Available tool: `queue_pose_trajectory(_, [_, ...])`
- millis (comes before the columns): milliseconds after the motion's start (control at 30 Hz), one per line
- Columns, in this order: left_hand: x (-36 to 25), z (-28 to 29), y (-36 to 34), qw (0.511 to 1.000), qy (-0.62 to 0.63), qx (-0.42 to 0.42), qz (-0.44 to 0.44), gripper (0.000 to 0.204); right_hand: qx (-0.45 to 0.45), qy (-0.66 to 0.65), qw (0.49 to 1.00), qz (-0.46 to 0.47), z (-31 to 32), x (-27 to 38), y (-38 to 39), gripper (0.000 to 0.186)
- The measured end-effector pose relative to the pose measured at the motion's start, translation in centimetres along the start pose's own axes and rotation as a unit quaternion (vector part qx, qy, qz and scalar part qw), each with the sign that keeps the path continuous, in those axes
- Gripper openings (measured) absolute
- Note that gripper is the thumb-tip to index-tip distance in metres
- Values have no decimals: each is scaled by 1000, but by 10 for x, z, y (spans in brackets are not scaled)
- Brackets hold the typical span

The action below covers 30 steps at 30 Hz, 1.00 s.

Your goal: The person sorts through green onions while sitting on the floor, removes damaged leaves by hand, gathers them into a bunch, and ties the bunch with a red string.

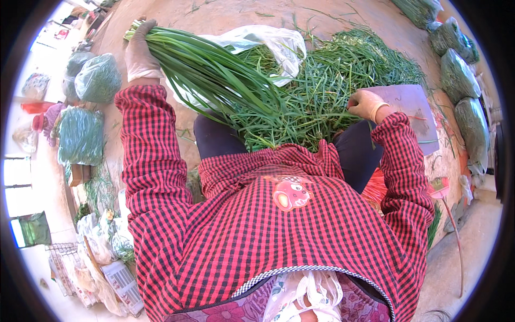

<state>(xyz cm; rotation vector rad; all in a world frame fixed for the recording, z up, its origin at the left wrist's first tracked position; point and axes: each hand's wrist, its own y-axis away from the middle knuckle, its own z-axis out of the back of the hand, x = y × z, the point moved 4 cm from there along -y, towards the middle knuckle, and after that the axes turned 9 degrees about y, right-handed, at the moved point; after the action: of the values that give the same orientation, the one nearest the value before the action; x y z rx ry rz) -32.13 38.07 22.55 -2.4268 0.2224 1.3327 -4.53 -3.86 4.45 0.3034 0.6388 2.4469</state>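
The earthen floor [230,13] is spreading out reddish and dusty, and on it, in front of the knees, the loose heap of green chives [343,75] is lying as a tangled mat of thin, flat blades. It is still large, so by my judgement most of the sorting and bundling is yet to be done. Along the right rim, filled clear bags of greens [458,75] are sitting in a row, and more packed bags [96,78] are resting at the left, soft and bulging, which suggests a fair share is already packed.

A crumpled white plastic bag [268,43] is lying half under the greens, thin and glossy. A flat lilac board [413,107] is lying beside the right knee.

The gathered bunch of chives [214,72] is slanting from upper left down toward the lap, its stalks long, smooth and lined up side by side, pale at the cut ends. The left hand [140,51], in a thin pale glove, is closing its grip around those ends and holding the bunch up. The right hand [365,103], also gloved, is curling at the heap's edge by the board, its grip narrow on a few strands, though I cannot tell exactly what it is pinching.
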Motion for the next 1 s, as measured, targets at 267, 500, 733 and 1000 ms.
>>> queue_pose_trajectory(267, [5,-108,110,948,-48,288,124,32,-240,-415,820,312,113,139,43,91])
queue_pose_trajectory(500, [-1,-201,185,865,72,485,110,49,-277,-645,579,415,111,189,71,99])
queue_pose_trajectory(733, [36,-267,220,813,48,579,34,76,-576,-506,597,235,140,52,123,30])
queue_pose_trajectory(1000, [276,-92,277,470,-439,701,307,67,-501,-554,658,-93,139,-156,207,43])
